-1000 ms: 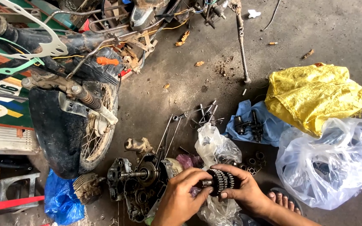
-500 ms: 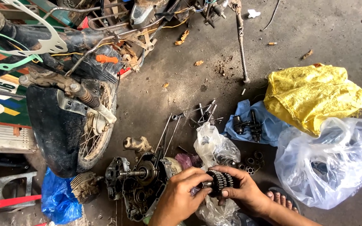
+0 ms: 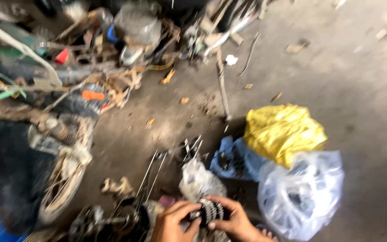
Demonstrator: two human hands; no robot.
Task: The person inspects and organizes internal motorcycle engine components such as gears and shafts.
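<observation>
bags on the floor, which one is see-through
The clear plastic bag, to the right of the hands, is see-through: dark shapes show faintly through it. The yellow bag behind it and the blue one to its left are opaque.

frame blurred, hands [image 3: 202, 222] cut off below

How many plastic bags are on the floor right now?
3: a yellow bag upper right, a large clear bag below it, and a small clear bag just above the hands. Blur and clutter may hide others.
</observation>
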